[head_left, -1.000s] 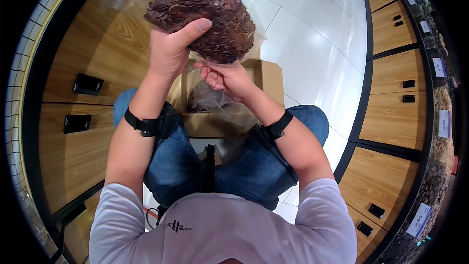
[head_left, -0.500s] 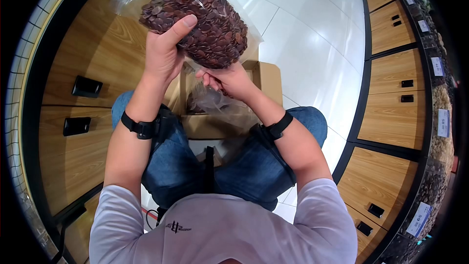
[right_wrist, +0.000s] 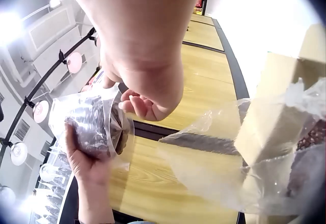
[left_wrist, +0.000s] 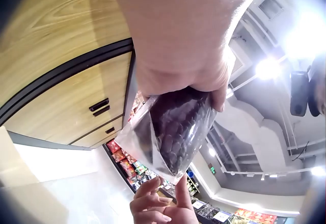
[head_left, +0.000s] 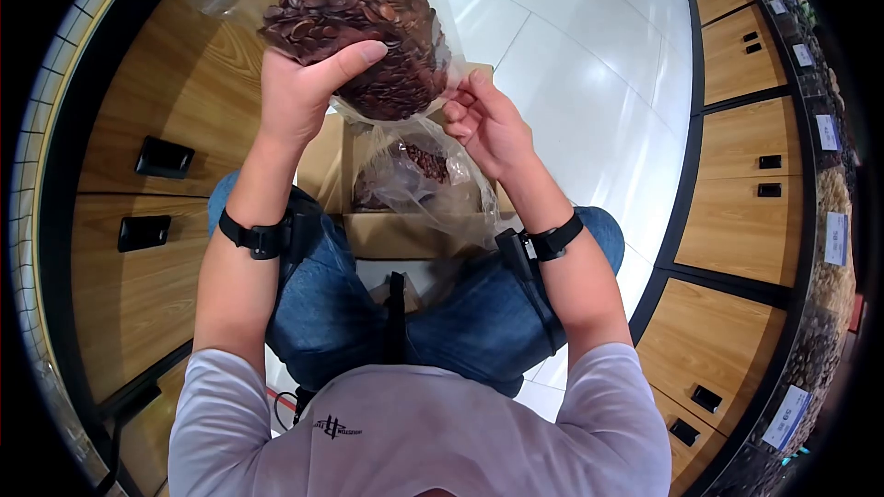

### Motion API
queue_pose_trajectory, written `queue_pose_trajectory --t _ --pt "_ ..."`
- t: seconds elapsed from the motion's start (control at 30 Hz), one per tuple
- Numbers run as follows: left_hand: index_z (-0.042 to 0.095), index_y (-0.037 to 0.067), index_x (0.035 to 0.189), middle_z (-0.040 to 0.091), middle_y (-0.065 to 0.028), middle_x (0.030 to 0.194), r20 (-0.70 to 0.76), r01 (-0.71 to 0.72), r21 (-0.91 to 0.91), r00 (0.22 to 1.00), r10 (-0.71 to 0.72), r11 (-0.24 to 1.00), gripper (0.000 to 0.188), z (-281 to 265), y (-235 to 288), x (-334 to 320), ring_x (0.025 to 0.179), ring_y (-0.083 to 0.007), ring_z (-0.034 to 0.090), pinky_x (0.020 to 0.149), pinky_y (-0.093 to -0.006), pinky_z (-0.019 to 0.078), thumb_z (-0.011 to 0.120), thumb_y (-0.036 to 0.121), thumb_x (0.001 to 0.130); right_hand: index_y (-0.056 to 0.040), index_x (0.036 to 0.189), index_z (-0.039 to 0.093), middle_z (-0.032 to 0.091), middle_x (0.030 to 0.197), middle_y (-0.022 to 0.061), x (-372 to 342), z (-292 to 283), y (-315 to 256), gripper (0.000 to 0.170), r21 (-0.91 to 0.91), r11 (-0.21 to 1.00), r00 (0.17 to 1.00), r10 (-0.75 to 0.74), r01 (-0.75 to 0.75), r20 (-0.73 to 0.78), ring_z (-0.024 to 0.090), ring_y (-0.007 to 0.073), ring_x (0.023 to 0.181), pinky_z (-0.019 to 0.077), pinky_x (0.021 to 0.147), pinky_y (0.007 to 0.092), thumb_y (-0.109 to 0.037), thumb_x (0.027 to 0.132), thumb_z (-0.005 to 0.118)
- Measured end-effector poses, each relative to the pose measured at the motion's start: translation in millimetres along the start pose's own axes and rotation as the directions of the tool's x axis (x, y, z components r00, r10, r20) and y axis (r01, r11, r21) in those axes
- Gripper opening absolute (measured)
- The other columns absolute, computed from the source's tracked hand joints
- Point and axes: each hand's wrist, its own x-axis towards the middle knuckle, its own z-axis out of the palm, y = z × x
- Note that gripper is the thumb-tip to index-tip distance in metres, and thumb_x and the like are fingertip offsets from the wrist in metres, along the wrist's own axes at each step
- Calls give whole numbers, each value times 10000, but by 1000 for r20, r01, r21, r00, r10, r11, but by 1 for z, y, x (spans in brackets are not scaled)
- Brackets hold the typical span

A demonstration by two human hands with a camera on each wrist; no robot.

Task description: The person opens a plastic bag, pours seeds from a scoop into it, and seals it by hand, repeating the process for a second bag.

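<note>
In the head view my left hand (head_left: 299, 97) grips a clear plastic bag of melon seeds (head_left: 368, 23), dark reddish brown, with its thumb across the front. My right hand (head_left: 490, 124) pinches the bag's lower right corner between thumb and forefinger, the other fingers curled. The left wrist view has the bag (left_wrist: 178, 127) hanging beyond the palm, with the right fingertips (left_wrist: 181, 186) at its corner. Below stands an open cardboard box (head_left: 391, 237), holding a loose, crumpled clear bag (head_left: 465, 207) and more dark seeds (head_left: 425, 162).
Wooden cabinet doors (head_left: 166, 304) with black handles rise close on the left. Across the pale tiled floor (head_left: 589, 46) runs another row of cabinets (head_left: 737, 230), topped by goods with price tags (head_left: 836, 237). Bent knees (head_left: 589, 230) flank the box.
My right hand has moved from beneath the bag rightward and up to its lower corner. The left hand keeps its grip, shifted slightly left. More of the box's contents shows.
</note>
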Motion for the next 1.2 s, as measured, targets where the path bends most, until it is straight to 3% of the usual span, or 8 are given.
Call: queue_pose_trajectory --t 0.4,0.53,0.6,0.63,0.67,0.83,1.07,1.2 --pt "694 2 1046 721 -60 987 -25 21 -62 999 -23 998 295 9 4 0 886 -142 661 834 -284 519 778 29 764 -50 952 603 574 920 14 9 -6 26 152 370 929 993 -27 -17 113 461 85 703 373 588 234 -198 982 619" --pt "698 4 1034 721 -55 980 -16 41 -41 999 -42 998 284 7 4 0 880 -140 660 832 -283 520 780 25 763 -69 970 609 584 905 14 9 -11 18 121 370 924 987 34 -92 160 466 88 680 383 599 240 -188 974 629" --pt "700 -1 1019 722 -53 971 27 9 22 1000 -10 1000 272 4 1 2 870 -137 660 827 -281 523 786 28 763 -82 965 622 584 844 -8 7 -12 3 127 -7 998 995 55 -55 83 481 79 669 391 607 228 -197 944 672" --pt "700 -1 1019 722 -53 971 26 7 20 1000 -8 1000 272 4 1 4 870 -137 660 827 -281 523 786 28 763 -82 965 622 584 844 -8 9 -13 0 127 -9 998 995 55 -54 83 481 79 669 391 607 228 -197 944 672" --pt "704 -5 1014 725 -53 967 20 5 32 1000 -5 999 270 3 0 5 866 -135 662 820 -280 526 792 35 762 -76 973 637 584 822 -20 11 -14 -4 139 -152 986 997 -65 69 31 489 70 670 398 614 220 -194 926 694" --pt "727 -11 1001 736 -59 959 33 31 80 999 -34 996 270 8 1 3 853 -126 673 792 -277 540 815 62 756 -22 1041 687 638 873 -12 6 1 -22 181 -549 747 911 -406 374 69 501 62 718 416 644 218 -141 908 718" --pt "731 -4 1013 741 -53 964 120 50 66 991 -58 997 282 7 3 0 868 -120 682 806 -275 546 817 46 750 -2 948 726 715 879 18 0 5 -14 120 -684 610 871 -485 401 78 600 71 804 476 748 218 -106 886 725" --pt "698 14 1107 730 -47 1023 128 6 180 991 -29 984 374 8 4 -2 930 -130 669 859 -284 525 804 67 753 -5 952 721 703 867 10 5 -5 -7 129 -650 661 889 -454 376 52 580 68 785 462 723 221 -119 892 730"
